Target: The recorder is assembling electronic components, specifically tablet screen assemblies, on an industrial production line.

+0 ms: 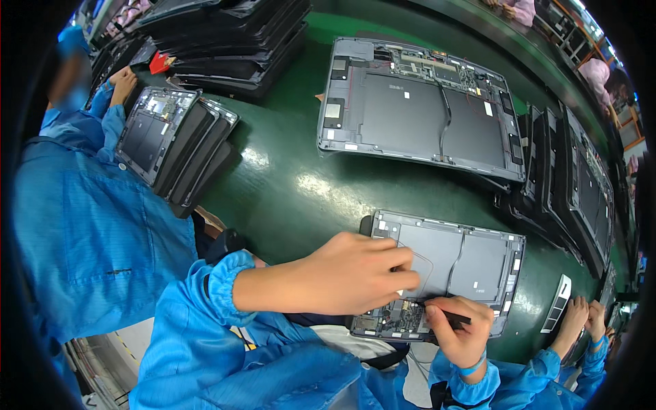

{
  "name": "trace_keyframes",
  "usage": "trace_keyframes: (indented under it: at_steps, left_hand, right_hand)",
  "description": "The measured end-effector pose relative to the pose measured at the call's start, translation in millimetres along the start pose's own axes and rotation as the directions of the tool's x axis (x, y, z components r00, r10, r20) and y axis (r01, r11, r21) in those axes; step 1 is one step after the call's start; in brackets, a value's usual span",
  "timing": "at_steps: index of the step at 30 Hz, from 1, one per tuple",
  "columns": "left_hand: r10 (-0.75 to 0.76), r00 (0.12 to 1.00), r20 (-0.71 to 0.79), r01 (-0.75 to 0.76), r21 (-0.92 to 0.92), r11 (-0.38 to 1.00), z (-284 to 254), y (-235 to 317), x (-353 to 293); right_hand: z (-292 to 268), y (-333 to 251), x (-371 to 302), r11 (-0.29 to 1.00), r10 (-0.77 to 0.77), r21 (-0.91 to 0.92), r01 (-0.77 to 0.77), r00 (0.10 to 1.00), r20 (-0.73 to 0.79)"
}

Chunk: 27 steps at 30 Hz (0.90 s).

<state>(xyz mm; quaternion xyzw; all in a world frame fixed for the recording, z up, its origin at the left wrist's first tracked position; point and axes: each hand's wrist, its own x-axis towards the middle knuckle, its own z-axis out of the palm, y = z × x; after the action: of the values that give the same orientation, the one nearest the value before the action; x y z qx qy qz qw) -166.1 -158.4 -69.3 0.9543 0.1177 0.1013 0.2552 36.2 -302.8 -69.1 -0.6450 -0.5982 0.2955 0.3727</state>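
Note:
An opened tablet-like device [424,239] lies in front of me, its grey battery cells, dark cable and green circuit board [389,320] exposed. My left hand [342,273] reaches over its left side with fingers curled together; what they pinch, if anything, is hidden. A thin wire [430,263] loops beside those fingers. Low over the board, my right hand [465,331] grips a slim black tool [456,316] between thumb and fingers, its tip pointing left at the board's parts. A blue band circles my right wrist.
On the green table [273,178], a larger-looking opened device [417,109] tops a pile. More devices are stacked at right [574,184], far left [232,48] and left [164,137]. A white strip [557,304] lies right. Co-workers' hands [577,321] are nearby; another person in blue [102,225] stands left.

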Motion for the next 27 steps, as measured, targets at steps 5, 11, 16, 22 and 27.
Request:
trace_keyframes:
  at_steps: [5,11,16,22,27]
  left_hand:
    - [0.069,0.962,-0.264,-0.080,-0.031,0.996,12,-8,-45]
    - [0.240,0.947,-0.215,-0.208,0.159,0.965,15,-21,-58]
    - [0.307,0.942,-0.135,-0.278,0.198,0.940,10,-29,-53]
    - [0.345,0.930,-0.127,-0.320,0.185,0.929,8,-32,-49]
    - [0.332,0.934,-0.131,-0.335,-0.007,0.942,5,-39,-37]
  right_hand:
    - [0,-3,-1,0.999,0.003,-0.034,-0.003,1.000,0.000]
    - [-1,-11,3,0.994,-0.014,-0.104,0.018,0.999,0.038]
    - [0,-10,3,0.993,0.004,-0.116,0.003,0.998,0.058]
    - [1,-5,3,0.995,-0.035,-0.092,0.039,0.998,0.045]
    - [3,-3,2,0.994,-0.059,-0.088,0.062,0.998,0.032]
